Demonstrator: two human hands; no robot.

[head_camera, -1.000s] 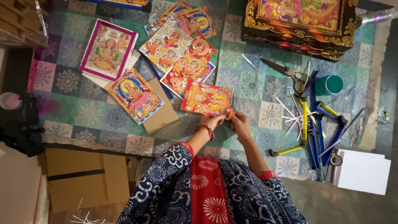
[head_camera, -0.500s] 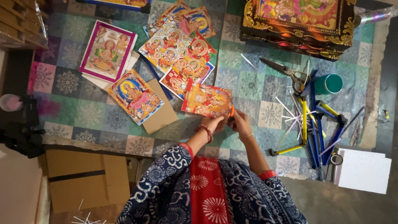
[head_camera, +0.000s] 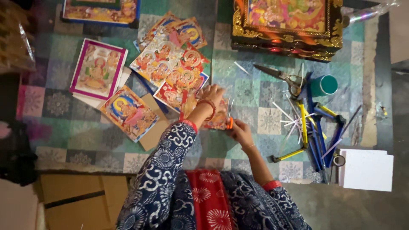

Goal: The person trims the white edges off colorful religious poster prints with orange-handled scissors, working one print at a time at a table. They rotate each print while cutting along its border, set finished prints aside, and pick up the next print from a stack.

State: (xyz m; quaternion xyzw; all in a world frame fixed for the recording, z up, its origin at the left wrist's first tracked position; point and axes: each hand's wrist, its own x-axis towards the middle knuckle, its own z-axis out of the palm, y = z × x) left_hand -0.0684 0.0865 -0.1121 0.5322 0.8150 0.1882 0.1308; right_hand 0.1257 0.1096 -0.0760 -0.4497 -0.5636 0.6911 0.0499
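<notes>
1. Two hands are working over a colourful printed card (head_camera: 215,121) that lies on the patterned floor mat (head_camera: 247,91), just below the fan of loose prints (head_camera: 170,64). Only one view here, the head cam looking straight down.
2. Left hand (head_camera: 213,94) is spread flat on top of the card, fingers fairly wide, pressing it down rather than gripping anything. Red bangle on that wrist.
3. Right hand (head_camera: 240,130) sits at the card's right edge, fingers curled narrow around a small orange tool (head_camera: 229,123). Too small to say what kind of tool, looks like a cutter maybe.
4. Left of the card there's a brown cardboard piece (head_camera: 151,132) with another print (head_camera: 129,112) lying partly on it, and a pink-bordered picture (head_camera: 97,69) further left.
5. Right side: scissors (head_camera: 279,76), a teal cup (head_camera: 324,85), a messy pile of yellow and blue tools (head_camera: 313,130) with white sticks scattered among them, and a white foam block (head_camera: 367,169) at the edge of the mat.
6. Top right, an ornate gold-framed picture (head_camera: 287,23) sits well apart from the hands.
</notes>
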